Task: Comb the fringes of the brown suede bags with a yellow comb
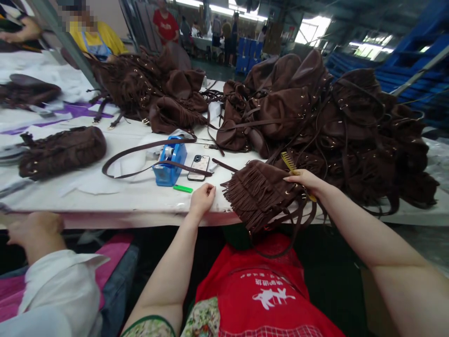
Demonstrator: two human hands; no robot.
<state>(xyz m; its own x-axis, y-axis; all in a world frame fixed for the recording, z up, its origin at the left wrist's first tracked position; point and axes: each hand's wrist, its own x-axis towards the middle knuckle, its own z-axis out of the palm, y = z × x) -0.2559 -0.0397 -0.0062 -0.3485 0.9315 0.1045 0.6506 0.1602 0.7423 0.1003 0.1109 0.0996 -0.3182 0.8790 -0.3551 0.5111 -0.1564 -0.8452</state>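
A brown fringed bag [261,194] lies at the table's front edge, its straps hanging down over the red apron. My right hand [303,181] grips the bag's upper edge and also holds a yellow comb [289,163], whose teeth stick up past the fingers. To the left of the bag, my left hand [203,199] is closed just above the table edge; what its fingers hold, if anything, is too small to make out. Beyond it lie a phone [199,167], a bright green object [183,188] and a blue tape dispenser [170,161].
Brown bags are heaped at the back [168,89] and on the right [351,126] of the white table [140,199]. One more bag [63,152] lies left. A co-worker's hand [37,234] is near the left front edge. Other people stand farther back.
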